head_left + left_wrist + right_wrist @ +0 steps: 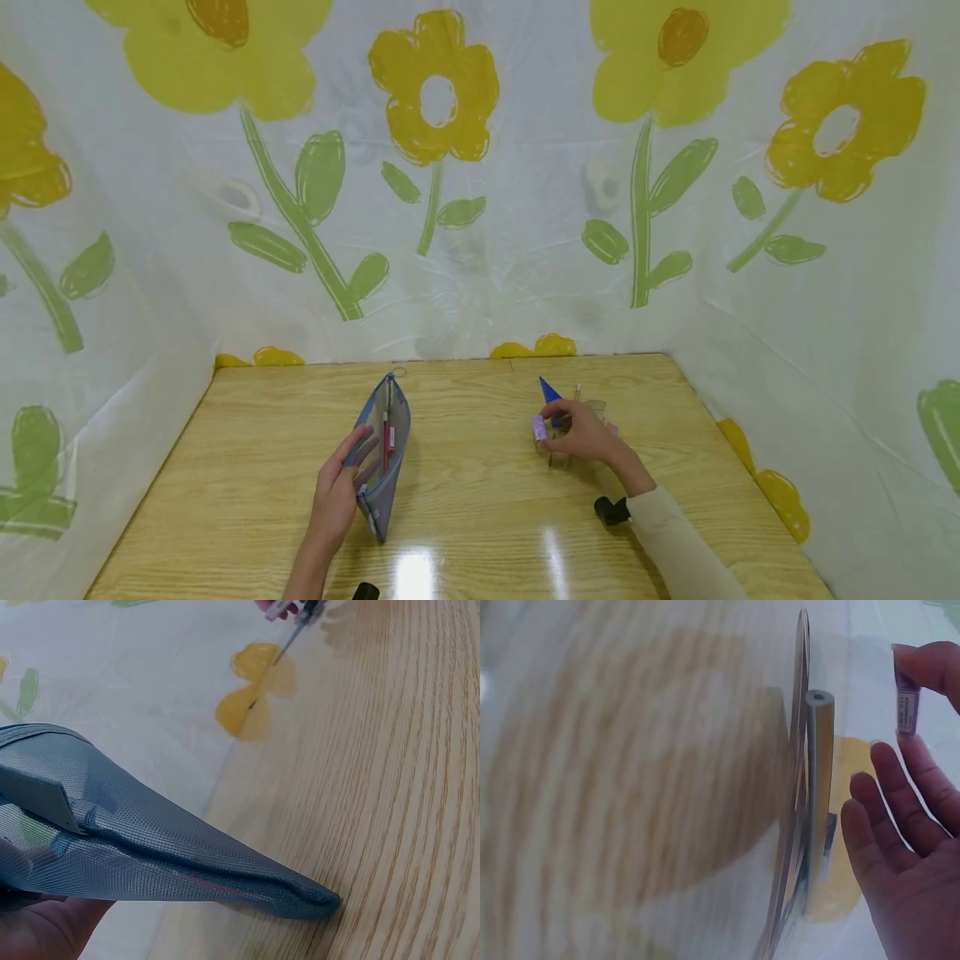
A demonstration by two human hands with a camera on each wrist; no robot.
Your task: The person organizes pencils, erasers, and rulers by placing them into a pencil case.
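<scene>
My left hand point(337, 487) grips one side of a grey-blue mesh pencil pouch point(384, 504), its zipped mouth spread and facing up. Inside lie a red pencil point(386, 454) and a small pink-and-white item point(392, 439). In the left wrist view, the mesh pouch point(165, 840) tapers to a corner near the tabletop. My right hand point(588, 432) pinches a small purple eraser point(539, 428) between thumb and index finger. Seen from the right wrist, the eraser point(907, 709) bears a printed label, and the other fingers point(896, 787) extend loosely below it.
Around my right hand lie a blue triangle point(550, 390), a pencil point(577, 392), a clear drawing tool point(597, 407) and a pink item point(612, 429), partly hidden by the hand. The wooden table point(472, 467) meets flower-printed cloth walls point(525, 283) at the back and sides.
</scene>
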